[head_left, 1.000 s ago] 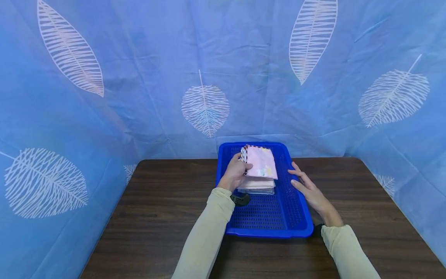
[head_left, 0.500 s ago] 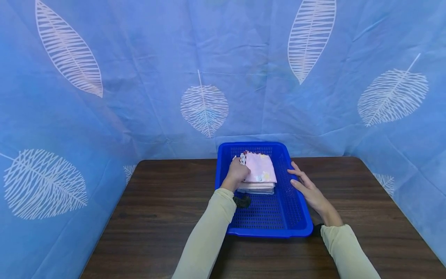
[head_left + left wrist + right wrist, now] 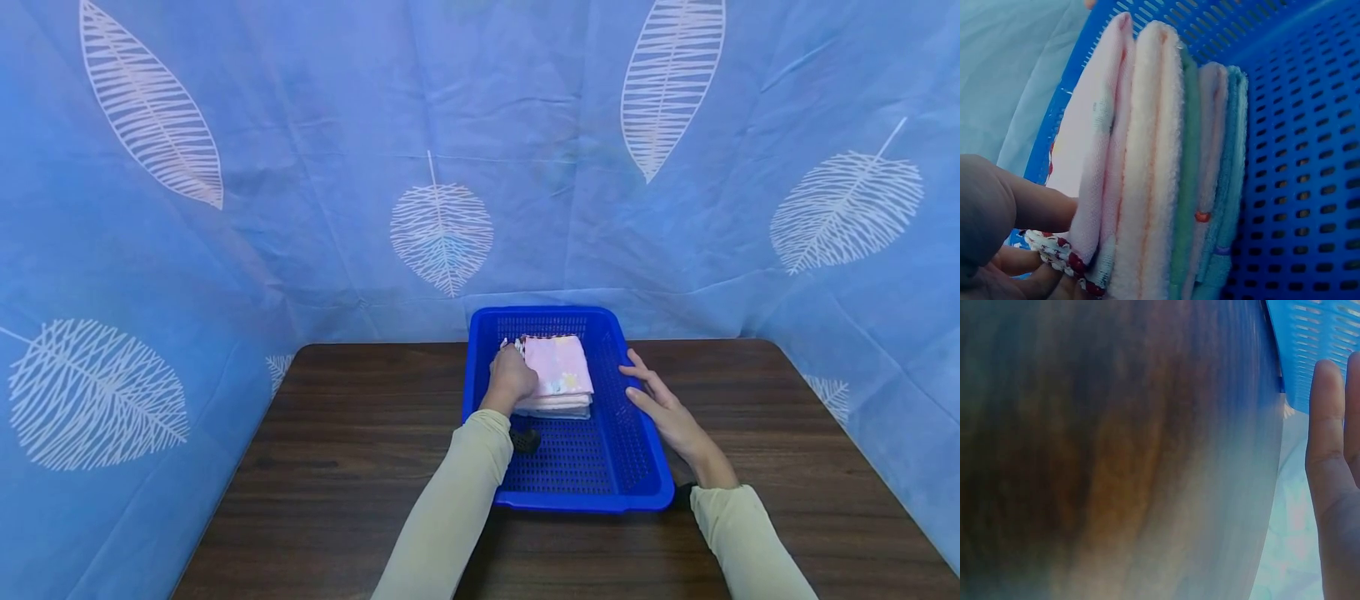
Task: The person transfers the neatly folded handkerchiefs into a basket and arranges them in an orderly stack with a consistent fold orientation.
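My left hand [image 3: 513, 377] pinches the left edge of a folded pink towel [image 3: 558, 367], thumb above and fingers at its red-and-white trim. That towel lies on top of a stack of folded towels in the back part of a blue plastic basket [image 3: 570, 502]. Below it, the left wrist view shows a cream towel [image 3: 1150, 156], a green towel [image 3: 1187, 181], a pale pinkish towel [image 3: 1210, 144] and a teal towel [image 3: 1227, 187]. My right hand [image 3: 675, 417] rests at the basket's right rim, its fingers [image 3: 1325, 419] nearly straight along the outer wall.
The basket stands on a dark wooden table [image 3: 360, 450], near its back edge. A blue cloth with white leaf prints [image 3: 525, 167] hangs behind and at both sides. The front half of the basket shows its bare perforated floor.
My left hand has lowered the pink towel, and it now lies flatter and squarer on the stack. The right hand has stayed at the rim.
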`<control>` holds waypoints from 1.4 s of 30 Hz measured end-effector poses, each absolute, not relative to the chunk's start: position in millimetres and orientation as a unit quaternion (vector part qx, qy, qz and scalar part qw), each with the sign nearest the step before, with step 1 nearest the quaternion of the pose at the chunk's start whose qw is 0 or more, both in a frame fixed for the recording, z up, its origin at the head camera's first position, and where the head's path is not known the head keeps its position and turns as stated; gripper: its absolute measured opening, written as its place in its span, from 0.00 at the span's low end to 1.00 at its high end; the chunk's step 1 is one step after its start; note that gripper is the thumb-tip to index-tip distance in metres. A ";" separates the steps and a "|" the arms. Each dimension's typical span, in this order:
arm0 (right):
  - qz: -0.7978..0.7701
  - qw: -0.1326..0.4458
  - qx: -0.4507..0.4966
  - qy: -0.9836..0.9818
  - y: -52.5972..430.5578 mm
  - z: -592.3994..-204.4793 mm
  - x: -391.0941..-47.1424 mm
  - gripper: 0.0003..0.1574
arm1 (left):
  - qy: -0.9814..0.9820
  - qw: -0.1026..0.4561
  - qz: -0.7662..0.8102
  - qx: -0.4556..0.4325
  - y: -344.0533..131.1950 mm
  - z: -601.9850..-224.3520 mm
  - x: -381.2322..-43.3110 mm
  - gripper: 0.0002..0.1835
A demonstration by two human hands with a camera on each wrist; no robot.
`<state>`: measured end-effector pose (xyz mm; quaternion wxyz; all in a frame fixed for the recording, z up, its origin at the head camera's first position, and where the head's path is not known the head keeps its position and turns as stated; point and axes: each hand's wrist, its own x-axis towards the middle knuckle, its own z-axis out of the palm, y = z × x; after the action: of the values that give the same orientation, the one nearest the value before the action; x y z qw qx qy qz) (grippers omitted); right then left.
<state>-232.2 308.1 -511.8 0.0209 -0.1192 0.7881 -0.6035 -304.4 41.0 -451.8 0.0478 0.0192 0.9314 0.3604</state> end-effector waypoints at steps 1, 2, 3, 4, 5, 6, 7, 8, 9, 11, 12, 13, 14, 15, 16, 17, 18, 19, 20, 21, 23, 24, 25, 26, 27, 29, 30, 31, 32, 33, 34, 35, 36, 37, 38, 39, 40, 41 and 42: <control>-0.604 0.020 -0.119 0.788 307.9 -512.0 -232.4 0.31 | 0.934 0.045 0.353 0.018 41.5 -452.5 -304.5 0.20; -0.604 0.020 -0.118 0.788 307.8 -512.2 -232.6 0.31 | 0.936 0.042 0.349 0.015 41.9 -453.2 -304.5 0.22; -0.603 0.020 -0.117 0.789 307.5 -512.4 -232.7 0.31 | 0.936 0.041 0.349 0.011 42.2 -453.7 -304.3 0.25; -0.603 0.020 -0.117 0.789 307.2 -512.8 -232.9 0.31 | 0.937 0.039 0.347 0.007 42.4 -454.3 -304.1 0.28; -0.603 0.020 -0.117 0.789 307.0 -513.2 -233.0 0.31 | 0.938 0.037 0.345 0.004 42.6 -454.8 -303.6 0.30; -0.603 0.020 -0.118 0.789 306.7 -513.6 -233.3 0.31 | 0.940 0.033 0.341 0.001 42.9 -455.2 -303.1 0.31; -0.603 0.020 -0.119 0.789 306.6 -513.9 -233.3 0.31 | 0.942 0.031 0.335 -0.001 43.2 -455.6 -302.4 0.32; -0.603 0.020 -0.119 0.789 306.5 -514.0 -233.3 0.31 | 0.944 0.029 0.328 -0.002 43.6 -455.7 -301.7 0.32; -0.603 0.020 -0.120 0.789 306.5 -514.2 -233.4 0.31 | 0.946 0.028 0.323 -0.004 44.0 -455.5 -301.0 0.32; -0.602 0.019 -0.121 0.789 306.5 -514.1 -234.1 0.30 | 0.949 0.023 0.313 -0.009 44.9 -455.0 -299.6 0.31; -0.601 0.019 -0.122 0.790 306.5 -513.8 -234.5 0.30 | 0.950 0.022 0.311 -0.012 45.4 -454.4 -299.2 0.31; -0.600 0.019 -0.121 0.790 306.6 -513.5 -235.0 0.30 | 0.951 0.020 0.310 -0.014 45.9 -453.8 -298.8 0.32; -0.599 0.018 -0.122 0.791 306.5 -513.1 -235.3 0.29 | 0.951 0.018 0.309 -0.017 46.1 -453.2 -298.7 0.32; -0.598 0.018 -0.122 0.792 306.6 -512.8 -235.4 0.29 | 0.950 0.017 0.313 -0.020 46.4 -452.5 -298.4 0.32; -0.594 0.018 -0.119 0.795 306.5 -512.2 -235.3 0.30 | 0.949 0.016 0.315 -0.022 46.7 -451.8 -298.1 0.33; -0.589 0.019 -0.115 0.800 306.5 -511.4 -234.8 0.30 | 0.948 0.017 0.316 -0.023 47.0 -450.6 -297.7 0.33; -0.581 0.019 -0.110 0.806 306.6 -510.4 -234.3 0.30 | 0.949 0.017 0.314 -0.021 47.5 -449.1 -297.0 0.34; -0.572 0.019 -0.106 0.813 306.7 -509.4 -233.6 0.31 | 0.950 0.016 0.311 -0.019 48.1 -447.2 -296.1 0.34; -0.562 0.020 -0.103 0.820 306.9 -508.3 -233.0 0.31 | 0.951 0.017 0.309 -0.017 48.7 -445.0 -295.2 0.34; -0.551 0.020 -0.100 0.828 307.1 -507.0 -232.3 0.32 | 0.951 0.018 0.307 -0.013 49.4 -442.5 -294.0 0.34; -0.527 0.017 -0.103 0.843 307.8 -504.0 -231.1 0.32 | 0.954 0.013 0.298 -0.001 51.0 -436.6 -291.5 0.35; -0.514 0.012 -0.107 0.851 308.5 -502.5 -230.7 0.31 | 0.955 0.011 0.295 0.008 51.6 -433.4 -290.1 0.35; -0.503 0.007 -0.112 0.857 309.4 -501.0 -230.4 0.31 | 0.956 0.011 0.294 0.015 52.1 -430.1 -288.8 0.34; -0.494 0.003 -0.116 0.862 310.5 -499.3 -230.2 0.30 | 0.956 0.012 0.293 0.023 52.5 -427.0 -287.5 0.34; -0.484 -0.001 -0.120 0.867 311.7 -497.6 -230.1 0.29 | 0.956 0.012 0.292 0.032 52.6 -423.6 -286.1 0.33; -0.467 -0.005 -0.127 0.875 314.5 -494.0 -230.6 0.28 | 0.956 0.017 0.291 0.046 52.4 -416.9 -283.0 0.32; -0.460 -0.007 -0.129 0.878 315.7 -492.3 -231.0 0.27 | 0.955 0.021 0.291 0.052 52.0 -413.6 -281.6 0.31; -0.456 -0.007 -0.132 0.880 316.9 -490.7 -231.7 0.27 | 0.954 0.024 0.292 0.057 51.5 -410.5 -280.4 0.30; -0.451 -0.006 -0.135 0.882 317.9 -488.9 -232.5 0.26 | 0.954 0.026 0.294 0.062 50.9 -407.4 -279.3 0.30; -0.444 -0.007 -0.138 0.885 318.7 -487.2 -233.2 0.26 | 0.953 0.027 0.295 0.067 50.2 -404.4 -278.4 0.30; -0.437 -0.007 -0.141 0.888 319.5 -485.5 -233.8 0.26 | 0.952 0.027 0.297 0.071 49.4 -401.2 -277.7 0.30; -0.430 -0.007 -0.144 0.891 320.2 -483.8 -234.2 0.26 | 0.950 0.028 0.300 0.077 48.6 -398.0 -277.3 0.30; -0.424 -0.006 -0.145 0.894 321.0 -482.4 -234.6 0.25 | 0.949 0.028 0.304 0.082 47.6 -394.8 -277.0 0.30; -0.417 -0.005 -0.148 0.897 321.6 -480.9 -234.9 0.25 | 0.948 0.029 0.306 0.088 46.4 -391.6 -276.8 0.31; -0.409 -0.003 -0.150 0.900 322.1 -479.3 -235.1 0.25 | 0.946 0.029 0.308 0.094 44.8 -388.6 -277.0 0.31; -0.401 0.000 -0.152 0.903 322.6 -477.6 -235.3 0.25 | 0.945 0.030 0.309 0.099 43.0 -385.7 -277.3 0.32; -0.397 0.002 -0.155 0.905 323.0 -475.7 -235.6 0.25 | 0.944 0.033 0.310 0.104 40.9 -383.0 -277.8 0.33; -0.392 0.005 -0.158 0.907 323.1 -473.8 -235.6 0.25 | 0.943 0.035 0.312 0.109 38.4 -380.6 -278.3 0.34; -0.385 0.008 -0.159 0.909 323.3 -471.7 -235.8 0.25 | 0.943 0.036 0.311 0.114 35.7 -378.6 -279.2 0.35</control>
<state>-235.8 323.3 -471.7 0.0077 -0.1587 0.9090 -0.3854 -279.2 35.7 -378.6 0.0361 0.1141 0.9428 0.3112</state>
